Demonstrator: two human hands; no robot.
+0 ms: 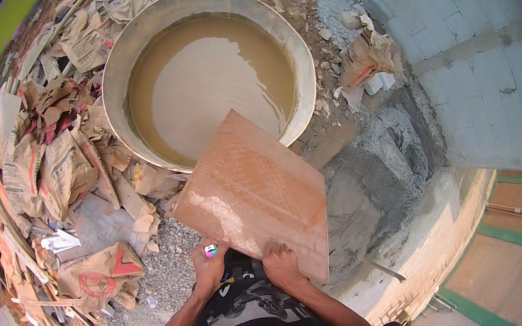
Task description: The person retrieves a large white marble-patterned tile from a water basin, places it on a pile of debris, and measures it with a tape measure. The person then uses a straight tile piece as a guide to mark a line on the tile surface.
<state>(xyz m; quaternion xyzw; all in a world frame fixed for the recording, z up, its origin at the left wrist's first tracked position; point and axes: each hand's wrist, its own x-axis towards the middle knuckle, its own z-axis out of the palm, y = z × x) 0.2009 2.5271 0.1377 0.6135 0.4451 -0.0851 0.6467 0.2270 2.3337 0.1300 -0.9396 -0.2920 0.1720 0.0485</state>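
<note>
- At the near edge of the square brown tile point(263, 197), both my hands are placed, and my two forearms come up to it from below.
- My left hand point(209, 262) is closed at the near edge, toward its left corner; some of its fingers are hidden, so I cannot tell how far they go under. It wears a small shiny, many-coloured object.
- My right hand point(281, 264) grips the same edge farther to the right, with bent fingers lying on the upper face, and its forearm slants from the lower right.
- This tile is in front of my body, and its far corner covers part of the round basin point(113, 75); I cannot tell if it touches the rim.
- Inside the basin is brown, muddy water point(218, 90).
- On the left lie many torn paper bags point(59, 175), mixed with wood pieces.
- Grey gravel point(172, 250) is beside my left forearm.
- To the right is a wet grey heap point(381, 160), near a block wall point(505, 84); a thin handle-like piece point(386, 270) is beyond my right forearm.
</note>
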